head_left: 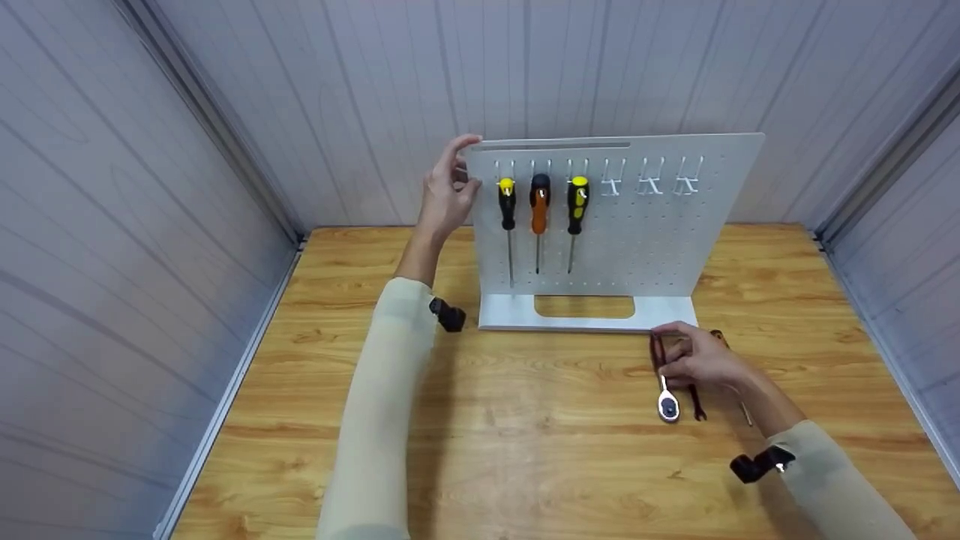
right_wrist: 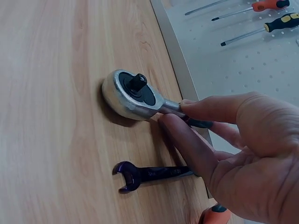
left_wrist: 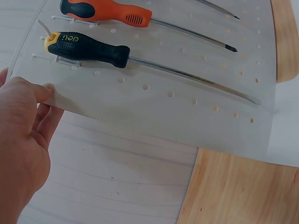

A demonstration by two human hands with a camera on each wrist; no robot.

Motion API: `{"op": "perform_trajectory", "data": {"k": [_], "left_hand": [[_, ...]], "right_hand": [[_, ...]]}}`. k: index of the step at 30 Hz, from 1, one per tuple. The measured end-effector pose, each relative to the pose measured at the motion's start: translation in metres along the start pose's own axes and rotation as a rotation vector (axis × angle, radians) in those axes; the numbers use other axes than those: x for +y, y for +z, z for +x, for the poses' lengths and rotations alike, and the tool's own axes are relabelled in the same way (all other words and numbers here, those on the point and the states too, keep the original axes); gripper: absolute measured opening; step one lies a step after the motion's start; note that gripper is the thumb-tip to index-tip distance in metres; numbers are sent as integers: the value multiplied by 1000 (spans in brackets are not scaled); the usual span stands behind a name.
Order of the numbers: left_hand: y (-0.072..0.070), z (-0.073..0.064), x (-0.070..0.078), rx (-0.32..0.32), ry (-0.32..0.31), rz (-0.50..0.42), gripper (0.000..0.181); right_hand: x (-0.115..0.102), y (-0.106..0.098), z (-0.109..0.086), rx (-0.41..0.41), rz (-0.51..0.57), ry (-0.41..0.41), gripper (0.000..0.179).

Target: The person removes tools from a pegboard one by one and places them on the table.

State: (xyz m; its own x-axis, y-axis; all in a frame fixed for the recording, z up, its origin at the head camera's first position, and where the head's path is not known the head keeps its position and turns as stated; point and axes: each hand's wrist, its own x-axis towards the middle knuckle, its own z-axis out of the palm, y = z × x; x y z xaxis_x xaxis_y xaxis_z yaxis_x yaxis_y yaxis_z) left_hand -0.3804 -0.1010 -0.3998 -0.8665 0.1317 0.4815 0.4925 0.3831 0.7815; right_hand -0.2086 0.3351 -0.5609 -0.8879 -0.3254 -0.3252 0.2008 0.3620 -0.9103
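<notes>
A white pegboard [head_left: 637, 240] stands upright on its base at the back of the wooden table. My left hand [head_left: 446, 199] grips its upper left edge, thumb on the front face. Three screwdrivers hang there: one black and yellow [left_wrist: 88, 46], one orange [head_left: 539, 214], another black and yellow [head_left: 576, 206]. My right hand [head_left: 701, 358] pinches the neck of a ratchet wrench [right_wrist: 133, 95] between thumb and fingers, low over the table by the base; the fingers partly cover its handle. Beside it lies a dark open-end wrench [right_wrist: 140, 177], partly under the hand.
Several white hooks [head_left: 649, 184] on the board's right half hold nothing. An orange-handled tool [right_wrist: 216, 214] with a thin metal shaft [head_left: 746, 414] lies right of the wrench, partly hidden by my right hand. Grey panel walls [head_left: 375, 90] enclose the wooden table [head_left: 525, 435].
</notes>
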Motion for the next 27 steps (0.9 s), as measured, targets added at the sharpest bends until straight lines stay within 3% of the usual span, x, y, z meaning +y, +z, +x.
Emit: {"op": "perform_trajectory", "data": {"k": [7, 27], "left_hand": [[0, 0, 1, -1, -1, -11, 57], [1, -1, 1, 1, -8, -2, 56]], "right_hand": [[-2, 0, -2, 18, -19, 39, 82], [0, 5, 0, 31, -110, 47, 78]]}}
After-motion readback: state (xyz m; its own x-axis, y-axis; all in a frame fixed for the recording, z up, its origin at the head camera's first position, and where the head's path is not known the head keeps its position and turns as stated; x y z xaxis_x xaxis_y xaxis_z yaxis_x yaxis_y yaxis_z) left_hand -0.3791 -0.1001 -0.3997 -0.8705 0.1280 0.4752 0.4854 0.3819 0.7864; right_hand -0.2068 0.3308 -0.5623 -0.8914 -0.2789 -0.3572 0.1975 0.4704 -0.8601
